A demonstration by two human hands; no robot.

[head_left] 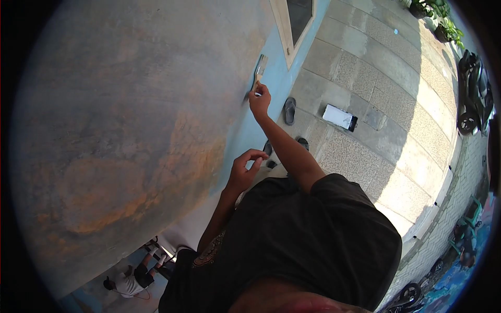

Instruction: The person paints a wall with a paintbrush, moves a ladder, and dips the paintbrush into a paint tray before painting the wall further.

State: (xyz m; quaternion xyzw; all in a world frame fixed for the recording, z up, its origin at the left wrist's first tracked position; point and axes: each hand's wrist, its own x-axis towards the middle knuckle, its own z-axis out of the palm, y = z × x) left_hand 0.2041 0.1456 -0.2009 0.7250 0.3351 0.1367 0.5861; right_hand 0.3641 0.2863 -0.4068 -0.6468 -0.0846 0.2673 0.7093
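Note:
My right hand (259, 100) is closed around the wooden handle of a paintbrush (260, 70). The brush's bristles point away from me and lie against or very close to the light blue band (277, 62) along the wall. My left hand (244, 171) hangs nearer my body beside the wall, with fingers loosely bent, thumb apart and nothing in it. Grey and orange stains cover the large wall surface (146, 125) on the left. On the paving, to the right of my right forearm, lies a white-topped tray with a black end (339, 117).
A dark sandal (290, 111) sits near the wall's foot. A framed opening (295, 26) is beyond the brush. Potted plants (443, 28) and a black motorcycle (474, 96) stand at the right. Another person (130, 283) is at the lower left.

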